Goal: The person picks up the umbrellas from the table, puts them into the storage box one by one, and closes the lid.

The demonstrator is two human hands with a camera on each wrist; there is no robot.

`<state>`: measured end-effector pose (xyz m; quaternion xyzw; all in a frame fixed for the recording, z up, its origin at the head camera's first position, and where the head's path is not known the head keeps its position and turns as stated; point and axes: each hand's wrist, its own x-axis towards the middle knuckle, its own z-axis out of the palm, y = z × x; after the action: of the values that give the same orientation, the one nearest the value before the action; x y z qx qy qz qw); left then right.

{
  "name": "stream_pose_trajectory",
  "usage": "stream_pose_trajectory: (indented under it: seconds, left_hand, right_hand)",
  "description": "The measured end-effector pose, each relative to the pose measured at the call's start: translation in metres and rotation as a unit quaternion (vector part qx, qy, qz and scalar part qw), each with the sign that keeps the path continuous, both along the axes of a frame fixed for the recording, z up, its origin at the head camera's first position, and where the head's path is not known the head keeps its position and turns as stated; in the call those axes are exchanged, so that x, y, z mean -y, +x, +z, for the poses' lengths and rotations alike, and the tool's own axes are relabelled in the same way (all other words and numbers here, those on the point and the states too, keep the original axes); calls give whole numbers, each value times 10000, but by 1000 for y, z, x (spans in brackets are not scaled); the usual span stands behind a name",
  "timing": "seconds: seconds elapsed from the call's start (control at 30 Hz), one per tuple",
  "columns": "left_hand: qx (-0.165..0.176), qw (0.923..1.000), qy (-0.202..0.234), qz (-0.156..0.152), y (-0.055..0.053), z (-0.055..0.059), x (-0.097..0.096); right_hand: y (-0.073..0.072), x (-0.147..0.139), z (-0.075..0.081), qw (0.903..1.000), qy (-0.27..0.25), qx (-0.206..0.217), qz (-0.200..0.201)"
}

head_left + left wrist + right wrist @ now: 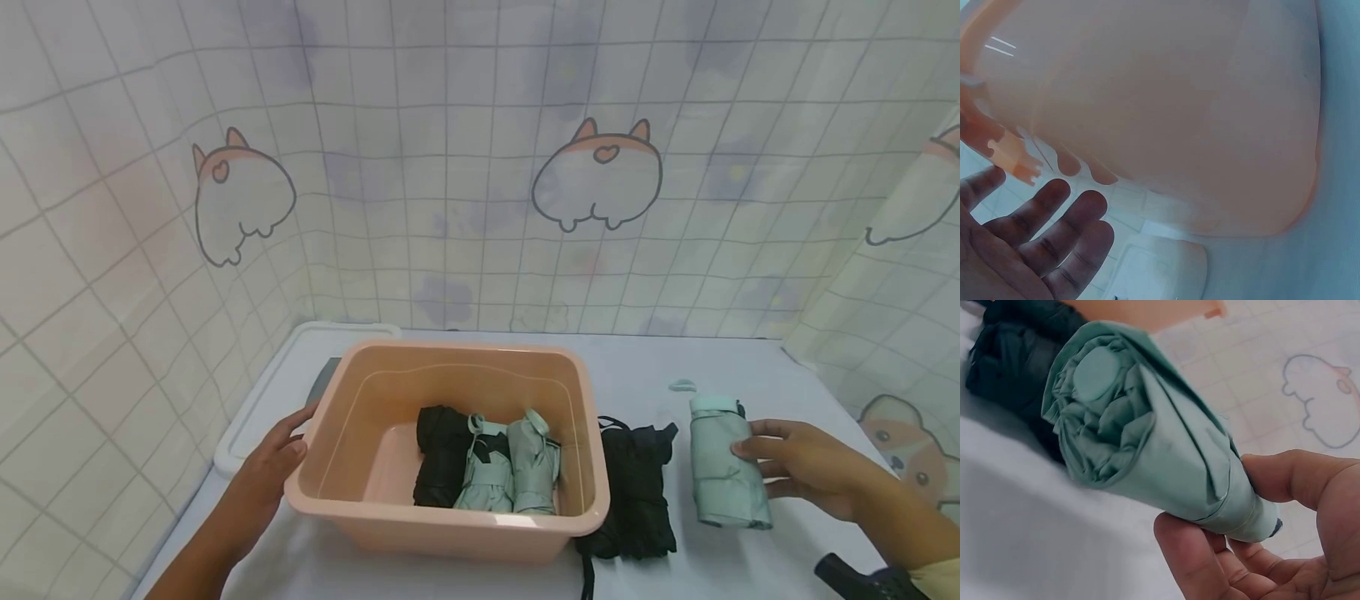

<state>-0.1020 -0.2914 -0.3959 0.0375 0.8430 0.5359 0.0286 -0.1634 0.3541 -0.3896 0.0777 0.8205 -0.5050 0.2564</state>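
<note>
My right hand (810, 467) grips a rolled mint-green folding umbrella (726, 471), thumb on one side and fingers on the other. In the right wrist view the umbrella's round end (1097, 375) and bunched folds face the camera. A peach plastic basin (450, 533) stands to the left. Inside it lie a black folded umbrella (441, 458) and two mint-green folded umbrellas, one (486, 479) beside the other (534, 467). My left hand (266, 471) rests at the basin's left rim, its fingers (1066, 231) fairly straight. Between basin and right hand lies another black folded umbrella (637, 492).
Behind the basin on the left lies a white lid-like panel (258, 396), with a grey object (324, 379) partly hidden by the basin. A small mint loop (682, 385) lies beyond the held umbrella. A tile-patterned sheet (480, 250) borders the white table's back and sides.
</note>
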Motion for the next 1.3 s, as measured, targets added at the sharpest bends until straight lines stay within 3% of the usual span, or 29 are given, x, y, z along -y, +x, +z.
stream_pose_trajectory:
  seconds: [0.27,0.77,1.3]
  left_hand:
    - [-13,10000,15,23,0,-2,1]
    - [-69,9999,69,-51,1,-4,2]
    - [15,9997,194,-120,-3,-4,3]
  right_hand:
    - [-1,-3,16,9990,-377,-169,151]
    - [-3,17,44,9944,-863,-398,467]
    - [-4,39,62,9920,-857,-710,591]
